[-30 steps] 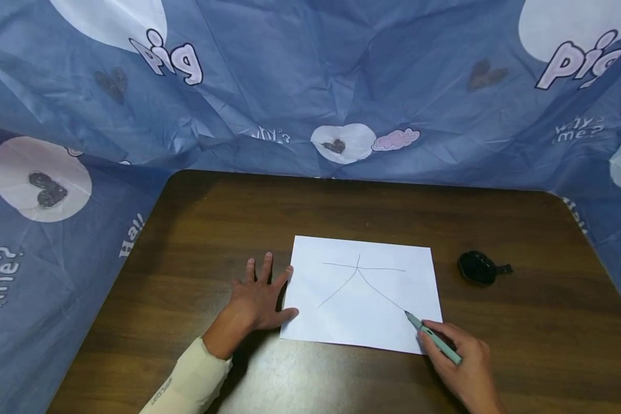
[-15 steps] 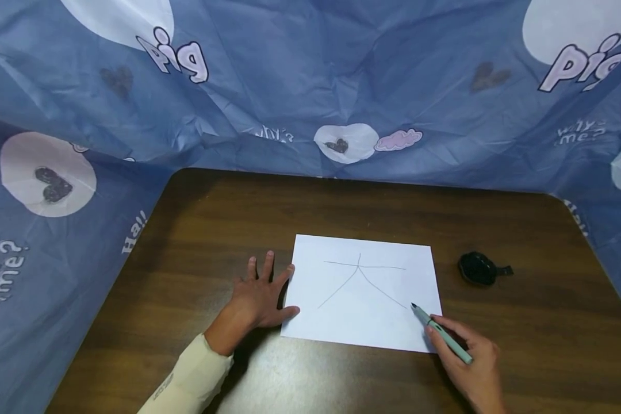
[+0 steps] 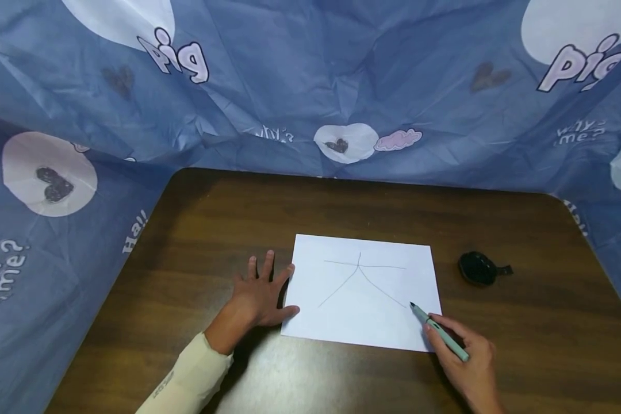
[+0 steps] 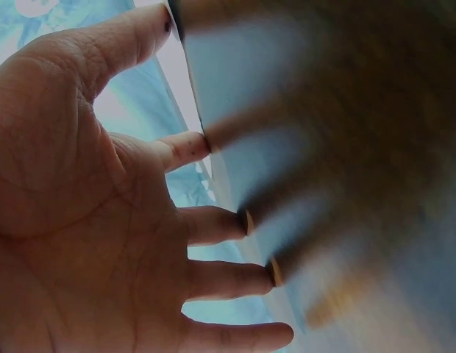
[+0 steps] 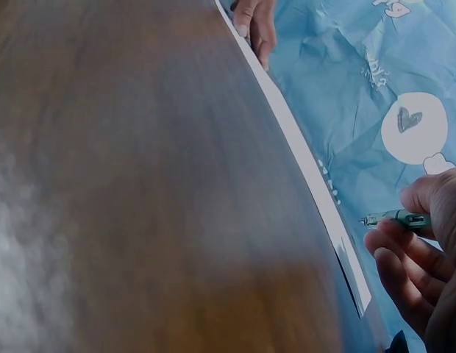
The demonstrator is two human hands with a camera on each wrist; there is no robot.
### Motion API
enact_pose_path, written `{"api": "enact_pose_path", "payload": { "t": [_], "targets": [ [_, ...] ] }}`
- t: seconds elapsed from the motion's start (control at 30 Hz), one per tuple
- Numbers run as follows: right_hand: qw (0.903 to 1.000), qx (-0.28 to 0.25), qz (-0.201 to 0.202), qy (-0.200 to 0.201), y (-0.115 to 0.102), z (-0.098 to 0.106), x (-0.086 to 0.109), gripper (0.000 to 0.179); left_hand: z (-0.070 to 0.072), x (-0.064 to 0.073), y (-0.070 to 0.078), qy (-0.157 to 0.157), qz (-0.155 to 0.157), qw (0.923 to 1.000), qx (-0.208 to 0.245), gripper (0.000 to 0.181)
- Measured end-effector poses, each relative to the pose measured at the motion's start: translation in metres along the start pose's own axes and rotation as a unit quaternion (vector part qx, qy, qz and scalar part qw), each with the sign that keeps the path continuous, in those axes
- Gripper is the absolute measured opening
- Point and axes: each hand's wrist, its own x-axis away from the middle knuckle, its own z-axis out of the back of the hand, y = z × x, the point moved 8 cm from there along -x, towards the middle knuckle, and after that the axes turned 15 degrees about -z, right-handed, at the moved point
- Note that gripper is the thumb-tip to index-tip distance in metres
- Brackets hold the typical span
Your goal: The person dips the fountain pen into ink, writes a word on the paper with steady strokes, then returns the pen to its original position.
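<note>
A white sheet of paper (image 3: 357, 322) lies on the wooden table, with several thin dark lines drawn on it: a short upright stroke, a crossing line and two slanting strokes below. My left hand (image 3: 259, 299) is spread flat at the paper's left edge, thumb and index fingertip on the sheet. In the left wrist view its palm and outstretched fingers (image 4: 228, 279) show. My right hand (image 3: 468, 356) pinches a pale green pen (image 3: 440, 333) near the paper's lower right corner. The pen's dark tip is just right of the right slanting stroke's end; whether it touches the paper I cannot tell.
A small black round object with a short tab (image 3: 478, 268) lies on the table (image 3: 372, 207) right of the paper. A blue printed cloth (image 3: 269, 86) hangs behind the table and along both sides.
The right slanting stroke has grown slightly longer at its lower end. My right hand and the pen moved a little up and right off that end, then barely shifted. My left hand stays put.
</note>
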Motion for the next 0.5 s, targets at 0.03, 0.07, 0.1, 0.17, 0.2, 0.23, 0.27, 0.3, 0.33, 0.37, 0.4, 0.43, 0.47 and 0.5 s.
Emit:
{"api": "enact_pose_path", "payload": {
  "t": [0.03, 0.07, 0.1, 0.17, 0.2, 0.23, 0.27, 0.3, 0.33, 0.37, 0.4, 0.43, 0.47, 0.5],
  "targets": [
    [1.0000, 0.000, -0.002, 0.001, 0.001, 0.001, 0.000, 0.018, 0.000, 0.000, 0.000, 0.001, 0.000, 1.0000, 0.001, 0.087],
    [1.0000, 0.000, -0.002, 0.002, 0.001, 0.001, 0.000, 0.018, -0.001, 0.001, 0.000, 0.000, 0.000, 1.0000, 0.002, 0.087],
    [1.0000, -0.003, 0.000, 0.005, 0.002, 0.003, -0.001, 0.018, -0.001, 0.001, 0.001, 0.001, 0.000, 1.0000, 0.002, 0.086],
    [0.9997, -0.010, 0.010, 0.018, 0.002, 0.006, -0.003, 0.017, -0.001, 0.001, 0.000, 0.002, 0.000, 1.0000, 0.004, 0.086],
    [0.9994, -0.016, 0.017, 0.026, 0.001, 0.009, -0.004, 0.017, -0.001, 0.000, 0.000, 0.002, 0.001, 1.0000, 0.006, 0.086],
    [0.9989, -0.019, 0.024, 0.036, 0.001, 0.011, -0.006, 0.017, -0.001, 0.001, 0.000, 0.002, 0.002, 1.0000, 0.007, 0.086],
    [0.9983, -0.024, 0.030, 0.044, 0.001, 0.014, -0.008, 0.017, -0.001, 0.000, 0.000, 0.001, 0.003, 1.0000, 0.008, 0.086],
    [0.9975, -0.029, 0.036, 0.053, 0.001, 0.017, -0.010, 0.018, -0.001, 0.000, 0.000, 0.001, 0.003, 0.9999, 0.010, 0.086],
    [0.9968, -0.036, 0.039, 0.060, 0.001, 0.020, -0.012, 0.017, -0.001, 0.000, 0.000, 0.000, 0.004, 0.9999, 0.010, 0.086],
    [0.9961, -0.043, 0.041, 0.065, 0.001, 0.023, -0.014, 0.017, -0.001, 0.000, 0.000, 0.000, 0.005, 0.9999, 0.011, 0.086],
    [0.9950, -0.055, 0.045, 0.070, 0.002, 0.026, -0.016, 0.017, -0.001, 0.000, 0.000, 0.000, 0.005, 0.9999, 0.012, 0.086],
    [0.9938, -0.067, 0.050, 0.074, 0.003, 0.030, -0.018, 0.017, -0.001, 0.000, 0.000, 0.000, 0.005, 0.9999, 0.012, 0.086],
    [0.9923, -0.081, 0.052, 0.078, 0.004, 0.033, -0.020, 0.017, -0.001, 0.000, 0.000, 0.000, 0.005, 0.9999, 0.012, 0.086],
    [0.9903, -0.095, 0.058, 0.083, 0.005, 0.037, -0.022, 0.017, -0.001, 0.000, 0.000, 0.000, 0.005, 0.9999, 0.011, 0.086]
  ]
}}
